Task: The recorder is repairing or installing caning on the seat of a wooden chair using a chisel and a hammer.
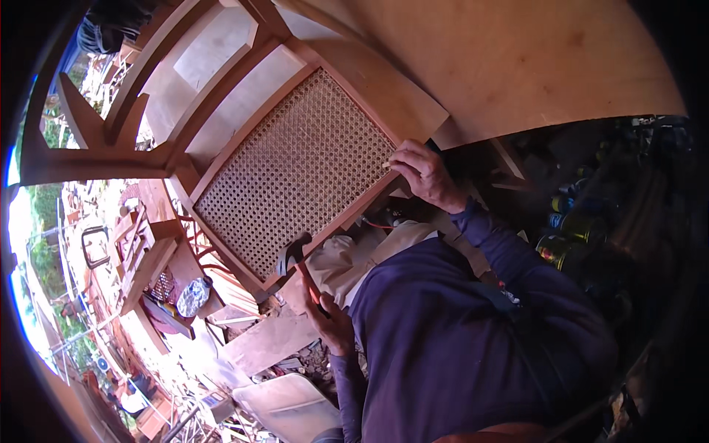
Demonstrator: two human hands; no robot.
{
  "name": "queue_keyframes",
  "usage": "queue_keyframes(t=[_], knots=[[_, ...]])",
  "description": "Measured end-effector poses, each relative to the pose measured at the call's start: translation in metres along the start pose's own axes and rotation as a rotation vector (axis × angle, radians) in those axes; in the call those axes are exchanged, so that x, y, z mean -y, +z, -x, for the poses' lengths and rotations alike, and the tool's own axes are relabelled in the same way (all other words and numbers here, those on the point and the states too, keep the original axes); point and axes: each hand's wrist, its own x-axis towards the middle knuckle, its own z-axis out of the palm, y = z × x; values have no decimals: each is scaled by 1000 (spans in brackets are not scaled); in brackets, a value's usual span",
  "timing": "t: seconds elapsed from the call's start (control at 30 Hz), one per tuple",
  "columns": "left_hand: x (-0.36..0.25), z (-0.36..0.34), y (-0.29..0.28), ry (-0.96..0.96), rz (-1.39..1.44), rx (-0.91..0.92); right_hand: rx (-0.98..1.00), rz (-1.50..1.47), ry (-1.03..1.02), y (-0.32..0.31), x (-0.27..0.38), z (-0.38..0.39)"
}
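Gripping a hammer [294, 255] in closed left-hand [330, 319] fingers, right hand [426, 176] fingers pinch together at the cane chair seat [295, 170] frame, steadying it.

The person wears a dark navy long-sleeved top that covers the whole torso, its cloth soft and a little creased, with folds gathering at the elbows and along the upper arms. Both sleeves run right down to the wrists and end in plain, snug cuffs, so that only the left hand [334, 319] and the right hand [425, 176] are bare; neither wears a glove. Below the top, pale beige trousers show over the lap, lighter than anything else worn, the fabric loose and wrinkled at the knee.
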Motion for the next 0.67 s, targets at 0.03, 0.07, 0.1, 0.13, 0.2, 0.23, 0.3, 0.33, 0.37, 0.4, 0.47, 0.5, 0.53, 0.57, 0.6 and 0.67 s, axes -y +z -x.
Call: queue_keyframes(t=[0.03,0.07,0.1,0.13,0.2,0.23,0.3,0.33,0.37,0.4,0.47,0.5,0.53,0.57,0.6,0.67], knots=[[12,9,-4,-27,-2,-35,55,51,-29,-1,-3,-3],[30,17,-9,-54,-48,-56,107,101,-58,-2,-4,-5],[35,21,-12,-74,-43,-69,160,174,-97,-2,-2,-6],[37,25,-16,-126,-23,-75,182,166,-106,-1,0,-4],[51,30,-21,-167,2,-97,232,292,-166,6,5,1],[55,32,-24,-182,5,-110,248,280,-183,16,9,3],[57,34,-27,-244,68,-119,283,259,-201,34,14,7],[62,35,-27,-256,72,-128,301,244,-209,44,16,8],[68,35,-26,-177,46,-164,312,241,-213,54,22,8],[72,35,-26,-98,20,-200,332,209,-246,67,28,8],[78,36,-29,-131,41,-200,372,140,-311,91,37,9],[81,37,-30,-154,61,-196,382,135,-314,100,39,10],[85,38,-29,-134,57,-199,392,158,-343,109,41,12],[90,41,-30,-143,59,-207,401,182,-375,116,43,12],[95,43,-31,-142,61,-208,412,179,-380,122,44,13],[102,47,-35,-138,53,-211,447,122,-327,130,46,14]])
